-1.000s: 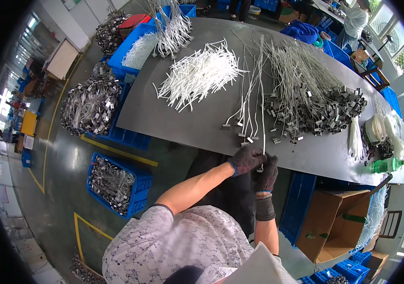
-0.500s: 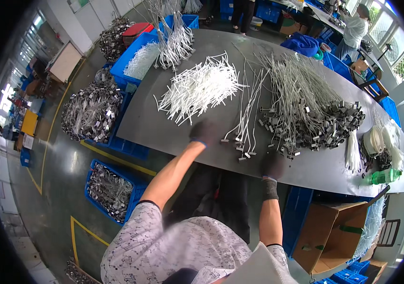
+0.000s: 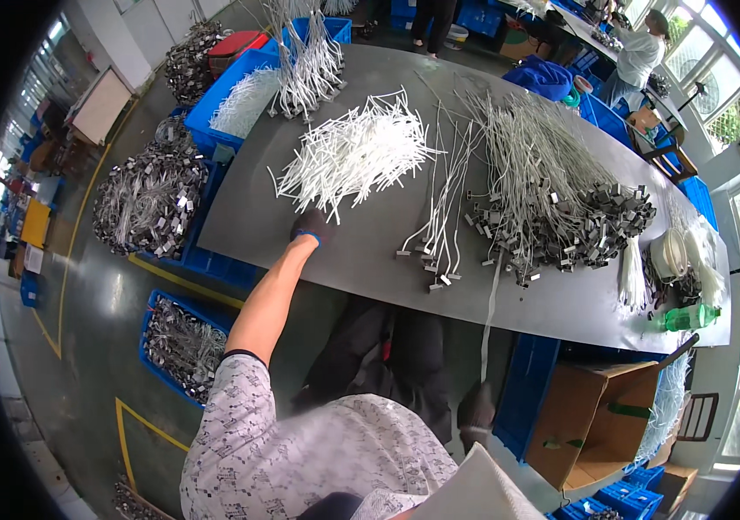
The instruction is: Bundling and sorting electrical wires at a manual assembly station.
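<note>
While cables point(image 3: 530, 152) crowd the table point(image 3: 370, 256), a bottle point(image 3: 687, 318) (green) lies rightward.

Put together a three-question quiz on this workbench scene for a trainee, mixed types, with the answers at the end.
1. Multiple choice: what is the left gloved hand nearest to?
a) the cardboard box
b) the pile of white tubes
c) the blue crate on the floor

2. True or false: the green bottle lies to the right of the heap of connector cables.

3. Fill in the blank: a pale strand runs over the near edge of the metal table and down to the person's ____ hand.

Key: 1. b; 2. True; 3. right.
</note>
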`<action>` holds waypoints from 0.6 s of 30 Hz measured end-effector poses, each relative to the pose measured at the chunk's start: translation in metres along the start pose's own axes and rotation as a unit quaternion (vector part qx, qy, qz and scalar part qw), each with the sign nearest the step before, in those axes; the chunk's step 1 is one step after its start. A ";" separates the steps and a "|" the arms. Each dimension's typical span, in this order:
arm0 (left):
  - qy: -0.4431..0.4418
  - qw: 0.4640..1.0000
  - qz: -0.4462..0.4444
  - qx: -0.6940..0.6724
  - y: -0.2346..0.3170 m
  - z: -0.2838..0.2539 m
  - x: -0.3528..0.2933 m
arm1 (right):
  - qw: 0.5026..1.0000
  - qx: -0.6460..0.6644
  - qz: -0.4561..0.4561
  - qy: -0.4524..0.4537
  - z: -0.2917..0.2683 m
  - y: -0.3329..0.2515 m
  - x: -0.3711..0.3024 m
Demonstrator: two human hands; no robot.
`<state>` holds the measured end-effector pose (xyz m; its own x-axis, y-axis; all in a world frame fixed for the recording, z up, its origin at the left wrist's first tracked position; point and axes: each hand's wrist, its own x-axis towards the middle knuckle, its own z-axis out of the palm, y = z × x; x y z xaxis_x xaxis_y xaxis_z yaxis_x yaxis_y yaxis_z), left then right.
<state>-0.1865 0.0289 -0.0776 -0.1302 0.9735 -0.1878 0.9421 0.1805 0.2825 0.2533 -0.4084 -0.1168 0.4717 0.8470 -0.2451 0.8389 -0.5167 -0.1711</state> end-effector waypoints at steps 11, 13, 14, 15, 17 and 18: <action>-0.247 0.514 -0.087 -0.817 0.098 0.017 -0.122 | 0.976 0.203 -0.052 -0.061 0.039 0.050 -0.075; -0.251 0.506 -0.076 -0.822 0.156 0.008 -0.135 | 0.979 0.164 -0.114 -0.046 0.028 0.016 -0.029; -0.231 0.537 -0.061 -0.809 0.179 0.002 -0.142 | 0.977 0.177 -0.110 -0.039 0.022 0.000 -0.010; -0.200 0.549 -0.018 -0.811 0.198 -0.006 -0.145 | 0.974 0.172 -0.146 -0.003 0.016 -0.014 0.004; -0.135 0.546 -0.045 -0.826 0.227 -0.023 -0.143 | 0.977 0.163 -0.134 0.006 0.003 -0.026 0.020; -0.085 0.544 -0.041 -0.834 0.235 -0.031 -0.142 | 0.976 0.140 -0.160 0.038 -0.003 -0.027 0.024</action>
<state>0.0440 -0.0624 0.0446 0.0137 0.9511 -0.3085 -0.6731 0.2369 0.7006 0.2427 -0.3741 -0.1149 0.2246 0.9722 -0.0662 0.8449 -0.2282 -0.4838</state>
